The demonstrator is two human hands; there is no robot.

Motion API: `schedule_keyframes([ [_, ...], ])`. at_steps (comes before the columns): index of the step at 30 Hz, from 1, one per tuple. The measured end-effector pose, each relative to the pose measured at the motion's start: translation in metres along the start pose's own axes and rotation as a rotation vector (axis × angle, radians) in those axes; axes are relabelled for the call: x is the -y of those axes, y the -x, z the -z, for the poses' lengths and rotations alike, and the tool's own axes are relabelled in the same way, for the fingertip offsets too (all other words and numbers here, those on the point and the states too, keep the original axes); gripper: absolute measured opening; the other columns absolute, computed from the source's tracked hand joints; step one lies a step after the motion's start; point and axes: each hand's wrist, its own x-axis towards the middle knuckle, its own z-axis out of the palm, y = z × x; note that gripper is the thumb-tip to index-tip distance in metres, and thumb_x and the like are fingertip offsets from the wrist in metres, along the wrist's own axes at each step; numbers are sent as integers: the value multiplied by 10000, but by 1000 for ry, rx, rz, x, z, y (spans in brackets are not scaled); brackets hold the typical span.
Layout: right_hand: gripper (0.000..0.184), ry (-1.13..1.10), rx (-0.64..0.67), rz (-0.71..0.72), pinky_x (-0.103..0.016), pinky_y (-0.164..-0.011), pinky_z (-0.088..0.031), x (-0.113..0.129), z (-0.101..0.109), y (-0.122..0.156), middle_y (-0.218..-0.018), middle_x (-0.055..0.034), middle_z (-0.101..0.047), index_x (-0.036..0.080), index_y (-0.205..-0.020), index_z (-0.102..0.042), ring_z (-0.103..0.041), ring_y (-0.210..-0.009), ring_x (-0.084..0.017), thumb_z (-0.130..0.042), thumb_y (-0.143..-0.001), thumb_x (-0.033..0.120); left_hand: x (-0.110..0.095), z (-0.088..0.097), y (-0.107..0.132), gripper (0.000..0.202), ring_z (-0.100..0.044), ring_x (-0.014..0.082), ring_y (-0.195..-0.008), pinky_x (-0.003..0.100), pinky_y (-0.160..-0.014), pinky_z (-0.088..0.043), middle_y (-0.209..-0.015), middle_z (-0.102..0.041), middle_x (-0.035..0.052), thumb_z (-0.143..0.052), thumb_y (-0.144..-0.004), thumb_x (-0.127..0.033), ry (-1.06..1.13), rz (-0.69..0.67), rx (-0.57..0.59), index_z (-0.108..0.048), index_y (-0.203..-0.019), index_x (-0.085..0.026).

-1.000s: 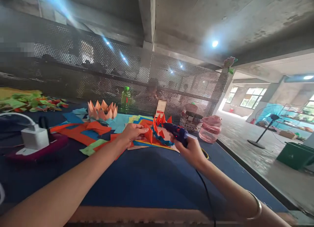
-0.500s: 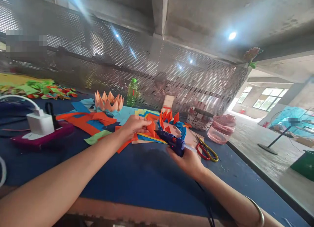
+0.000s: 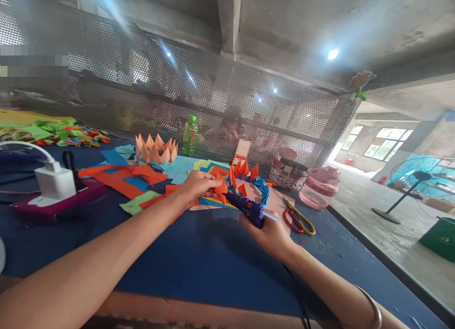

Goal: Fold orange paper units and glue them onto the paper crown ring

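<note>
Where left fingertips (image 3: 214,182) end, orange paper (image 3: 222,188) (folded) begins.

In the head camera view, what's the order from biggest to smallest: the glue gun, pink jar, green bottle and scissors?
The glue gun and pink jar come first, looking about equal; the gun's nearness to the camera makes that unsure. Then the scissors and green bottle, too alike to rank.
</note>
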Motion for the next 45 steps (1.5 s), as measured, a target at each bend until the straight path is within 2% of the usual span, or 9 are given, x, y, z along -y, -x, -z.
schedule_keyframes([
  [16,350,50,-7,10,-228,-454,-274,3,2,-1,-528,31,-420,182,-590,-484,-311,-504,-94,-524,-854,408,-4,-2,5,137,-668,167,-550,295,-626,-565,-576,-711,34,-803,-585,-218,-9,-10,11,-698,-589,-130],
  [26,319,43,11,5,-231,-464,-292,2,3,-1,-546,26,-443,183,-597,-507,-332,-519,-103,-531,-842,387,-2,0,1,179,-660,169,-556,316,-645,-568,-564,-688,19,-841,-550,-234,0,-16,-8,-692,-587,-143],
  [33,315,9,40,-12,-232,-464,-277,2,3,-1,-541,36,-383,195,-587,-436,-313,-516,-99,-529,-835,366,-6,3,3,197,-666,159,-587,282,-647,-564,-583,-699,10,-849,-528,-251,8,-17,-7,-689,-590,-153],
  [40,278,5,58,-17,-230,-470,-287,1,4,0,-534,41,-377,192,-593,-458,-310,-519,-98,-538,-821,330,-7,5,1,224,-685,174,-619,296,-682,-567,-635,-726,39,-854,-539,-266,10,-18,-1,-713,-653,-134],
  [45,289,-11,54,-24,-234,-466,-273,0,3,0,-533,42,-363,199,-594,-427,-304,-513,-96,-534,-822,342,-7,5,1,220,-678,169,-612,295,-677,-564,-625,-718,27,-852,-542,-270,13,-22,-3,-708,-645,-139],
])
